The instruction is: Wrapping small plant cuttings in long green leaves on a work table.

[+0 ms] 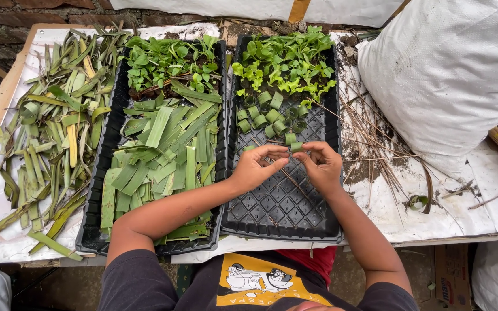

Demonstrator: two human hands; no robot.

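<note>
**Both hands pinch a rolled leaf ring over the black cell tray**

A small green leaf ring (295, 147) sits between the fingertips of both hands, held just above the black cell tray (280, 204), near the tray's middle. The left hand (255, 167) pinches it from one side with thumb and forefinger closed on it; the right hand (320, 164) pinches from the other side, its fingers curled in. A thin dry stick (291, 178) runs slantwise under the hands across the tray's bare cells.

Just beyond the hands, more rolled leaf rings (269, 115) stand in the tray's cells, and behind them, at the tray's far end, grow pale green seedlings (286, 60). Nothing lies between the hands and those rings.

Beside the cell tray, on the left hand's side, a second black tray (96, 190) holds cut flat leaf strips (162, 155) with darker seedlings (168, 60) at its far end. Further that way lies a heap of leaf trimmings (53, 132). On the cell tray's other side lie scattered dry twigs (370, 138) and soil, then a large white sack (451, 75).
</note>
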